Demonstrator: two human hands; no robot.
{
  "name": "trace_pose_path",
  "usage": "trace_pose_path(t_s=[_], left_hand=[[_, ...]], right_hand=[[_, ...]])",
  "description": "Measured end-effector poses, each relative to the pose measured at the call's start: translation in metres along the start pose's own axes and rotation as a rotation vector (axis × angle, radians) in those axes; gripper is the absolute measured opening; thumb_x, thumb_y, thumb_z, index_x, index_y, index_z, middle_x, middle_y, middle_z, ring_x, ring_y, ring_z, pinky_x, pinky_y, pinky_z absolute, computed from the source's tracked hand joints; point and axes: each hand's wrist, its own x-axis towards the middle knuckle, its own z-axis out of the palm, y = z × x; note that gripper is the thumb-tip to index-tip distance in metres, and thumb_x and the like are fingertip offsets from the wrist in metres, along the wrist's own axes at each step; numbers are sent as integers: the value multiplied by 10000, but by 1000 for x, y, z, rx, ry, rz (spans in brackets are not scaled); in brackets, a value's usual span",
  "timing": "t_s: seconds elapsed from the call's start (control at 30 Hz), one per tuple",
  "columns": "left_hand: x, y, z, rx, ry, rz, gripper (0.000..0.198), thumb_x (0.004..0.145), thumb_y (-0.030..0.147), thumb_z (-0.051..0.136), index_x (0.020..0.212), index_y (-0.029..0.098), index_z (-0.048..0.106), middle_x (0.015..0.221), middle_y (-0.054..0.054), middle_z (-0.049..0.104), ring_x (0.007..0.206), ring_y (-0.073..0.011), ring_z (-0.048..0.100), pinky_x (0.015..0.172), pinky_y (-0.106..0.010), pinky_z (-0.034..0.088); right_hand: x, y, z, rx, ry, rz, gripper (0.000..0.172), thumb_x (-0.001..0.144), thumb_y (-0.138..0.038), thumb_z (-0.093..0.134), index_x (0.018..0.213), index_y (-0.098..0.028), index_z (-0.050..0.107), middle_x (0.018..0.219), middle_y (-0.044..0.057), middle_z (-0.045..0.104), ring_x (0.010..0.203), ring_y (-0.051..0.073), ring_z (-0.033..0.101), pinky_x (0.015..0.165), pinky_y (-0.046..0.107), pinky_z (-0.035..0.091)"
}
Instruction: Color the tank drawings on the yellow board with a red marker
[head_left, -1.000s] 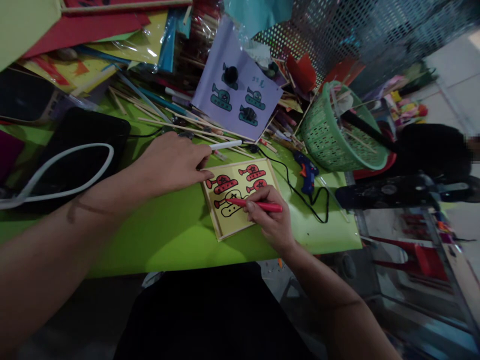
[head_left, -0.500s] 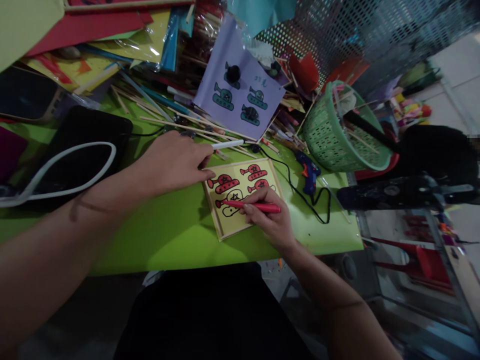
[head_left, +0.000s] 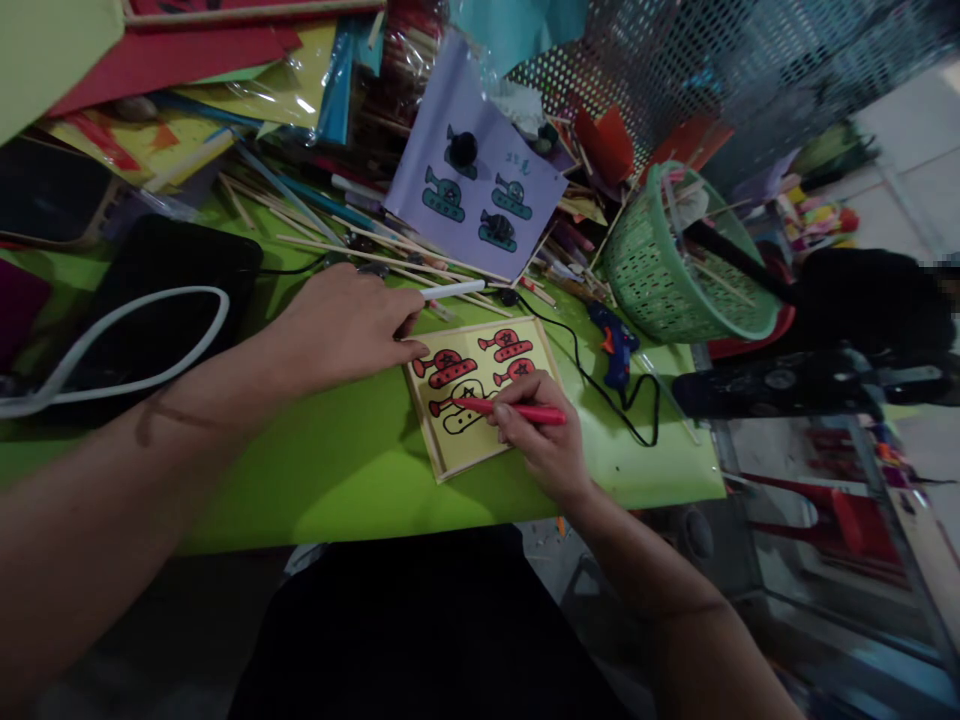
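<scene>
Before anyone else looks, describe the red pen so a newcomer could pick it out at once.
On the green table, find the framed yellow card. Over it, the right hand grips the red pen. Its red body sets it apart from the slim white stick at the left hand.

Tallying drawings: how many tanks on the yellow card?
4: upper-left tank, upper-right tank, lower-left tank, and lower-right tank, partly behind the right hand. Others may be hidden.

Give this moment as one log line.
left hand: holds white stick, thumb by yellow card; right hand: holds red marker, tip at part-coloured drawing; nearby: glue gun
</scene>
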Motion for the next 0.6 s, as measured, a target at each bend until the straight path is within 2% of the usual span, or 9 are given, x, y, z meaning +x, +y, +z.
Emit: trace_pose_path(t_s=[0.17,0.43,0.6], left_hand=[[3,-1,3,-32,-9,-18,415,987,591,634,1120,241,814,898,-111,815,923,-369,780,897,-467,495],[-2,1,-4,34,-23,6,419,1051,594,591,1113,228,786,896,-103,822,911,-323,749,846,-430,447],[-3,2,-5,56,-32,11,435,1067,571,566,1146,206,790,949,-130,841,905,-343,753,842,-443,448]], right_hand=[[1,-1,0,0,13,-7,335,1017,-558,878,953,-257,745,823,11,720,686,174,602,586,306,473],[1,-5,2,64,-68,48,398,995,-621,895,956,-259,735,806,6,760,614,157,605,557,306,493],[2,-5,3,65,-84,49,394,990,-626,898,961,-264,747,811,6,759,601,155,592,547,311,487]])
